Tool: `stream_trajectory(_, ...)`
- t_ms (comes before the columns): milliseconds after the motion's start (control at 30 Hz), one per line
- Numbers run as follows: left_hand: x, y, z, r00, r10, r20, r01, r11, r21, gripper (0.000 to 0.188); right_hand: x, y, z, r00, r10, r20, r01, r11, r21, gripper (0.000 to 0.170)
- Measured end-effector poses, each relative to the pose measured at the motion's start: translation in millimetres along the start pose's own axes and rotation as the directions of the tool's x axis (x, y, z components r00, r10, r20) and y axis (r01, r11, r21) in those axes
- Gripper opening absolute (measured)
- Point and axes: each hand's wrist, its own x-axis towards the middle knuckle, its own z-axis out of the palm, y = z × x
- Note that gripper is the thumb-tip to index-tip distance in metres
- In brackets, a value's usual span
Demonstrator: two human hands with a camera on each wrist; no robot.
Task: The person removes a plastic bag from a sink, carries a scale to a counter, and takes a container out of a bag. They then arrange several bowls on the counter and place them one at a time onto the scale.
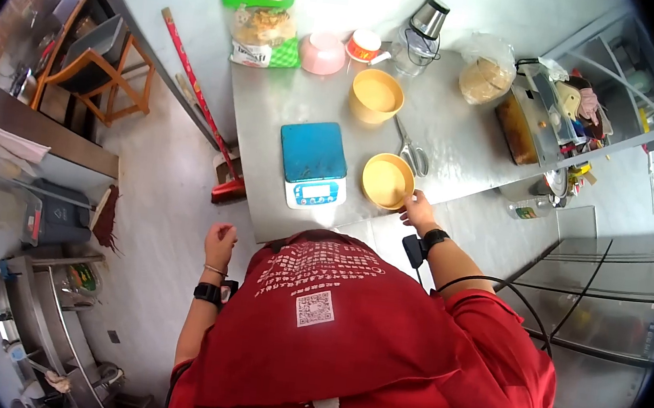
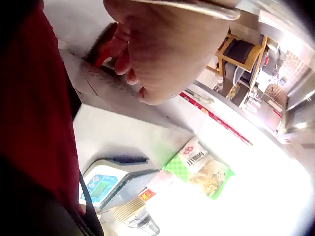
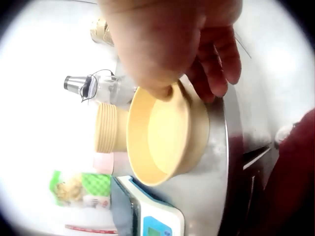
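Note:
My right hand [image 1: 418,212] pinches the near right rim of a yellow bowl [image 1: 388,180], which is at the front of the steel table. In the right wrist view the thumb reaches over the rim into the bowl, and the fingers [image 3: 215,73] lie along its outer wall. Nothing shows inside that bowl. My left hand [image 1: 220,245] hangs beside the table's front left corner, its fingers loosely curled and holding nothing. Left of the bowl is a kitchen scale [image 1: 314,155] with a blue top. Behind it stands a stack of yellow bowls [image 1: 376,98].
Scissors [image 1: 412,151] lie right of the bowls. Along the back are a bag of food [image 1: 266,26], a pink bowl [image 1: 323,53], a small blender [image 1: 422,39] and a clear plastic bag [image 1: 487,71]. A red broom [image 1: 202,103] leans left of the table [image 1: 460,154].

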Motion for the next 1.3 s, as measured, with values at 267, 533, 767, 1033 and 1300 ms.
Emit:
stream_trajectory(267, 33.0, 50.8, 89.4, 0.98, -0.04, 0.194, 0.048, 0.998, -0.033, 0.037, 19.1, -7.8, -7.2, 0.984, -0.115, 0.135, 0.099, 0.988, 0.122, 0.046)
stream_trajectory(533, 54.9, 34.6, 130.2, 0.963, -0.02, 0.27, 0.013, 1.0, 0.029, 0.06, 44.2, -67.5, -36.1, 0.761, -0.648, -0.033, 0.551, 0.673, -0.494, 0.043)
stream_trajectory(767, 40.0, 42.2, 132.8, 0.967, -0.076, 0.243, 0.082, 0.997, -0.011, 0.058, 99.4, -155.4, 11.3, 0.418, -0.896, 0.149, 0.704, 0.216, -0.676, 0.042)
stream_trajectory(1033, 4.9, 55.9, 121.6, 0.988, -0.137, -0.063, 0.121, 0.97, -0.209, 0.037, 148.8, -161.3, 40.4, 0.365, -0.887, 0.282, 0.742, 0.095, -0.664, 0.022)
stream_trajectory(1300, 19.2, 101.7, 102.0, 0.947, 0.31, -0.083, -0.316, 0.946, -0.078, 0.041, 32.9, -196.7, 20.4, 0.543, -0.754, 0.371, 0.753, 0.632, 0.183, 0.027)
